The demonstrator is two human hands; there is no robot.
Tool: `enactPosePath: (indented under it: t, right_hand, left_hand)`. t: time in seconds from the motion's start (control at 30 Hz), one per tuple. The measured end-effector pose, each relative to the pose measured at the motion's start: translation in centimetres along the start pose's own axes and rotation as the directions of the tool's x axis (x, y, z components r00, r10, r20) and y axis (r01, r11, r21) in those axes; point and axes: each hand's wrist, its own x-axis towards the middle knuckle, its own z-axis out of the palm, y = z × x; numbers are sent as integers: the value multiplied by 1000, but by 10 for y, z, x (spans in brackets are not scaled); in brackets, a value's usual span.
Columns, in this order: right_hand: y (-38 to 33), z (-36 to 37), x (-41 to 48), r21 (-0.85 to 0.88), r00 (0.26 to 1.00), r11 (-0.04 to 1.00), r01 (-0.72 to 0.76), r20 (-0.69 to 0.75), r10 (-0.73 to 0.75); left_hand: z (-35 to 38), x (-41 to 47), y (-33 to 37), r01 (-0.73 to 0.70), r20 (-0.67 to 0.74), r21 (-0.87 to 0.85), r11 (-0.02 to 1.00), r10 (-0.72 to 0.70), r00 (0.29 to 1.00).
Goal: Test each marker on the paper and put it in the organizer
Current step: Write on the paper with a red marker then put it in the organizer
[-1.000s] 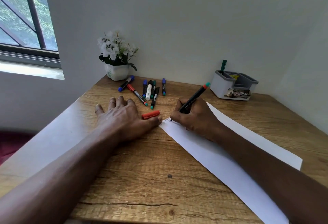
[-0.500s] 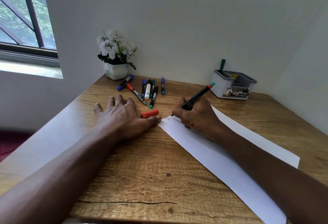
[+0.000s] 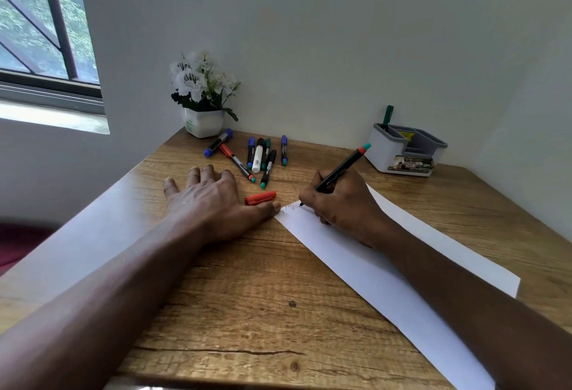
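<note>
light: soft daylight from window | glare: pale sheen on table | edges: wide-angle bending

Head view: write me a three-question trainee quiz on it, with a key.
1. True or false: the right hand holds a marker with its tip on the paper.
2. The red cap lies: A) on the paper; B) on the desk by the left hand; C) in the flowerpot.
3. What colour is the standing marker in the organizer?

Key: 1 true; 2 B; 3 green.
</note>
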Motion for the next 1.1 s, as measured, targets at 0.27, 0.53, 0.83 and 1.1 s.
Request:
enactPosePath:
  t: [0.27,0.53,0.83,1.1]
  right_hand:
    - [-1,0,0,-32,1000,999,-11,-14,11]
    - [0,1,-1,-22,999,1000,-12,-49,11]
    - [-1,1,-1,-51,1000,999,-9,-25,8]
    - [-3,3,-1,-57,998,998,-29,-54,26]
  left_hand:
    - [-1,-1,1,0,-1,6,1000,0,1000]
    - [-1,-1,0,0,3,0,1000,0,1000]
    - [-1,0,0,0,-3,-12,1000,0,1000]
    - [1,0,-1,2,-21,-32,999,-3,1000]
